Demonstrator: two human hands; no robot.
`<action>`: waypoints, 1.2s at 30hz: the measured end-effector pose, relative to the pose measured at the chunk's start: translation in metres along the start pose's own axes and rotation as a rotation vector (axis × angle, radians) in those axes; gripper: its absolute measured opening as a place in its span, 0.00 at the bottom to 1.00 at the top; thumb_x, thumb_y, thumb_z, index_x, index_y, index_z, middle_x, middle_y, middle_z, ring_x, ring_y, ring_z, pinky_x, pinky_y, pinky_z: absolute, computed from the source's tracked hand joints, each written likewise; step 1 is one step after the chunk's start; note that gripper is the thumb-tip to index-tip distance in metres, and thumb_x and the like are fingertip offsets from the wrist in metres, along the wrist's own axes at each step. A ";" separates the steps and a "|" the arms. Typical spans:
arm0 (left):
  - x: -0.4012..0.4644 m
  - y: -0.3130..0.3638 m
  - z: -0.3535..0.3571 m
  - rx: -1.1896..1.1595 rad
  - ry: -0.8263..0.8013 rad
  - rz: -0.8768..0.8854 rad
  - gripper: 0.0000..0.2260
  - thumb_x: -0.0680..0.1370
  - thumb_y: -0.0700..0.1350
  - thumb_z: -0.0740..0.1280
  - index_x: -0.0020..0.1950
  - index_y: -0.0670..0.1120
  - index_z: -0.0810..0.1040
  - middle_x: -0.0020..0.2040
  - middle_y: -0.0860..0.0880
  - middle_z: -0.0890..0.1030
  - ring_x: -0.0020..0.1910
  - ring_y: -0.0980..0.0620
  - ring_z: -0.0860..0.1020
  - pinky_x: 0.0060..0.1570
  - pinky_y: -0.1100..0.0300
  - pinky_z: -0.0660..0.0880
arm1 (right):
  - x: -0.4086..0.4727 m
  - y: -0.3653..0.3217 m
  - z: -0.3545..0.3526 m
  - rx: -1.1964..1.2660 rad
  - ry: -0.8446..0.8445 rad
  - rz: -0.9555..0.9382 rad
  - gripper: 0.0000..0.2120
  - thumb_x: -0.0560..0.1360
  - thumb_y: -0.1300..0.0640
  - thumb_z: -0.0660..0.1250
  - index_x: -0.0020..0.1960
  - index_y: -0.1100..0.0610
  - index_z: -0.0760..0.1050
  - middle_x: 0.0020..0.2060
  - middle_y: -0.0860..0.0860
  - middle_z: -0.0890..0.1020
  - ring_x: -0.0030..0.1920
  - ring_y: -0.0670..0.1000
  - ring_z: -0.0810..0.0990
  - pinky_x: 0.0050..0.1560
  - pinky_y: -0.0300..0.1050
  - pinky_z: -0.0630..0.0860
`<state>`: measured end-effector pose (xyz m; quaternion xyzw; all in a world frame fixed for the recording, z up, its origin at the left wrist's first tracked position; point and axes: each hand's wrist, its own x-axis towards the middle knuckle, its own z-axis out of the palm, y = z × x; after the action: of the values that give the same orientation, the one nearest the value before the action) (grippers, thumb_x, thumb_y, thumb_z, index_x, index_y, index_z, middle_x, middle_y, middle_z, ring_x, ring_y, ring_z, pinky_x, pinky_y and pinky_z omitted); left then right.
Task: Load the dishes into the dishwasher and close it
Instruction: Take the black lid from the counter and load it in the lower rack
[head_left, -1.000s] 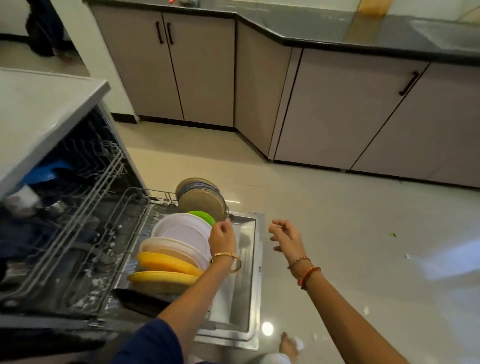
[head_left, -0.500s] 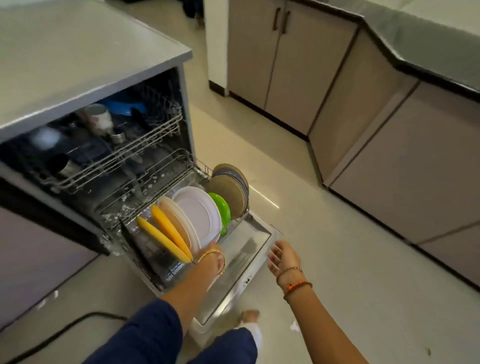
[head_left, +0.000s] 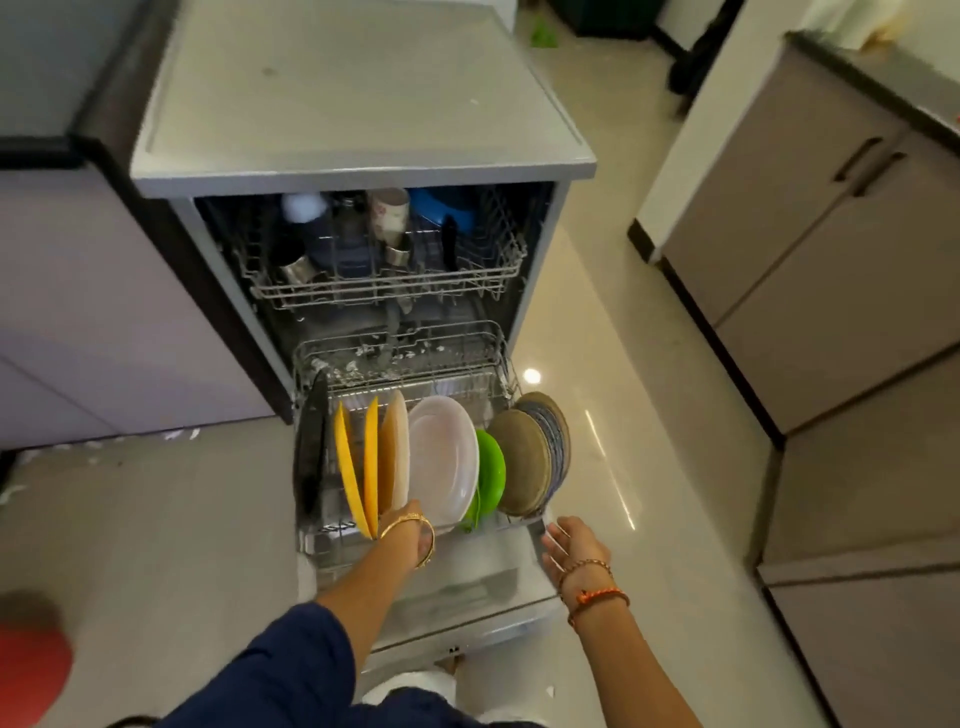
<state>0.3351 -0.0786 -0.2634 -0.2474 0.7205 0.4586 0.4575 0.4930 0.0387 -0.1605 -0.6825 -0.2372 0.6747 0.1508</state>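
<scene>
Evidently loading is nearly done: the left hand (head_left: 410, 525) reaches into the pulled-out lower rack (head_left: 311, 540) at the foot of the upright plates (head_left: 441, 460), its grip hidden, the right hand (head_left: 574, 545) spread above the open door (head_left: 483, 587); next, presumably, push rack in, lift door.

Dishwasher (head_left: 363, 171) sits centre, door (head_left: 467, 587) dropped flat toward the person. Lower rack (head_left: 405, 358) is pulled out over the door, plates (head_left: 441, 462) standing on edge in a left-to-right row, pan (head_left: 310, 447) at the rack's far left. Upper rack (head_left: 384, 291) sits behind and above, inside the tub, holding cups (head_left: 387, 215). Left hand (head_left: 410, 525) at the row's near edge; right hand (head_left: 574, 545) by the rack's near right corner. Cabinets (head_left: 831, 260) to the right.
</scene>
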 end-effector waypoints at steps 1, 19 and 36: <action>-0.014 0.005 -0.002 -0.165 -0.033 -0.054 0.18 0.78 0.43 0.60 0.66 0.38 0.69 0.56 0.40 0.76 0.60 0.40 0.74 0.60 0.52 0.72 | 0.006 -0.003 0.002 -0.017 -0.014 0.011 0.08 0.75 0.62 0.61 0.37 0.60 0.71 0.36 0.53 0.75 0.34 0.50 0.74 0.33 0.43 0.70; 0.059 -0.040 0.054 -0.594 0.156 -0.283 0.12 0.74 0.50 0.69 0.49 0.42 0.74 0.29 0.43 0.73 0.32 0.47 0.68 0.35 0.56 0.70 | 0.197 0.041 0.028 -0.355 -0.144 0.271 0.18 0.78 0.58 0.61 0.65 0.65 0.69 0.64 0.62 0.71 0.53 0.59 0.73 0.57 0.54 0.71; 0.187 -0.075 0.064 -0.869 0.256 -0.226 0.10 0.73 0.36 0.67 0.53 0.40 0.71 0.43 0.41 0.74 0.37 0.47 0.74 0.34 0.56 0.78 | 0.299 0.098 0.079 -0.223 -0.103 0.329 0.07 0.78 0.60 0.60 0.55 0.59 0.68 0.39 0.55 0.74 0.38 0.52 0.76 0.35 0.47 0.71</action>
<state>0.3352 -0.0442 -0.4720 -0.5476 0.4808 0.6311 0.2660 0.4196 0.1052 -0.4692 -0.6890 -0.2032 0.6938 -0.0502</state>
